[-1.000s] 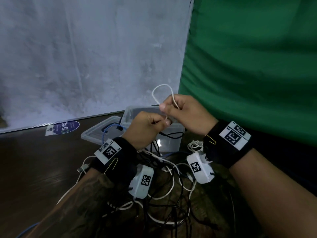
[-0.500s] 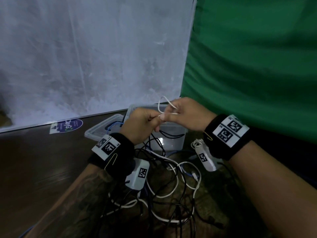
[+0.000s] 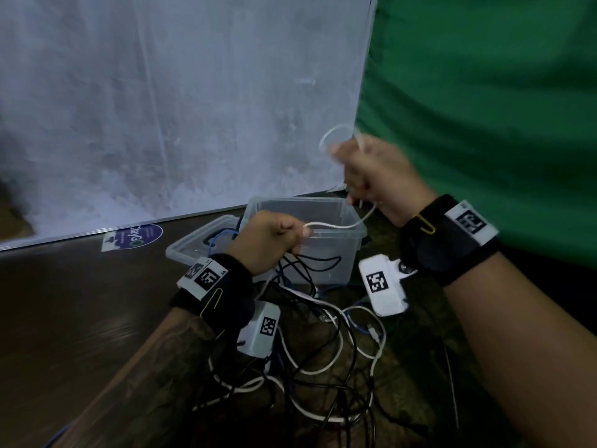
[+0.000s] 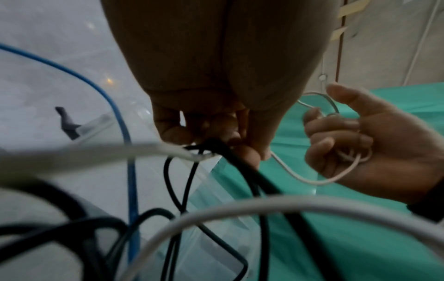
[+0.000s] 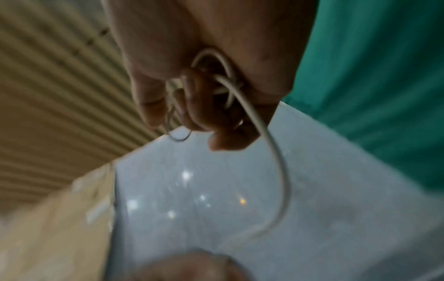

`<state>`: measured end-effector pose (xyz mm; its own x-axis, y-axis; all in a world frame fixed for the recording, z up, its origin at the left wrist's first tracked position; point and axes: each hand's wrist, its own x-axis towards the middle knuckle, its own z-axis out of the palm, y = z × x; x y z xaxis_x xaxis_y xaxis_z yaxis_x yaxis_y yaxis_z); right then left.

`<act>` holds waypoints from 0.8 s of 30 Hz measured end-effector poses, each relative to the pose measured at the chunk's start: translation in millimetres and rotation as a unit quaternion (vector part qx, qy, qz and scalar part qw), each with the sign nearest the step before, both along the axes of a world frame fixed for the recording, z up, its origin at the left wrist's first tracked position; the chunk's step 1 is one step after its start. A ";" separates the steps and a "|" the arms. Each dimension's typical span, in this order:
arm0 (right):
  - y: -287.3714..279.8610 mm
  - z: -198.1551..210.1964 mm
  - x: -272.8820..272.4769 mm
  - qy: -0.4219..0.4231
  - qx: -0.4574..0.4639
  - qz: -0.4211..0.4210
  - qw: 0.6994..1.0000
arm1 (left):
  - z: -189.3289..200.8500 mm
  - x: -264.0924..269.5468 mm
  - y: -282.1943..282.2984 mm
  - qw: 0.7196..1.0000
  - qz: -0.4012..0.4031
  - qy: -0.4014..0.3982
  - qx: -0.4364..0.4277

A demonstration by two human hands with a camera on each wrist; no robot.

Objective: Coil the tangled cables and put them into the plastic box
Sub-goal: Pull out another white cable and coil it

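A thin white cable [image 3: 342,225] runs between my two hands above the clear plastic box [image 3: 352,250]. My right hand [image 3: 371,176] is raised up and right of the box, its fingers curled round several small loops of that cable [image 5: 221,81], with one loop sticking out above the fist [image 3: 332,137]. Lower and to the left, my left hand [image 3: 274,240] pinches the white cable and also holds black cables [image 4: 216,146]. A tangle of white, black and blue cables [image 3: 316,350] lies on the floor below my wrists.
The box's clear lid [image 3: 197,244] lies to its left with a blue cable [image 3: 223,237] on it. A pale sheet [image 3: 177,101] hangs behind, green cloth [image 3: 484,108] at the right. A round sticker [image 3: 135,237] lies on the dark floor at the left.
My right hand has risen and moved right, away from the left hand, drawing a span of white cable out between them. The two hands were touching before.
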<state>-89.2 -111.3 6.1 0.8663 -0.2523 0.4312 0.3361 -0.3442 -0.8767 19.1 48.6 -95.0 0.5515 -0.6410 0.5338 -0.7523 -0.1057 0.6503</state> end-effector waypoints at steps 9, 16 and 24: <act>-8.6 -11.2 7.3 0.002 -0.274 -0.148 0.950 | 14.1 -4.2 1.0 0.996 -0.024 0.051 -0.067; -29.6 1.1 3.7 -0.147 -0.070 -0.252 0.954 | 5.9 7.6 8.3 0.998 -0.034 0.049 0.011; -32.7 -11.0 -6.0 0.148 -0.309 -0.110 0.933 | 24.5 -3.5 12.3 0.979 -0.068 0.166 -0.095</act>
<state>-95.2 -144.1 -4.9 0.9271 -0.2199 0.3036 -0.0264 -0.8463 -0.5321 15.6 60.9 -70.5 0.6315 -0.6270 0.4562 -0.4941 0.1281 0.8599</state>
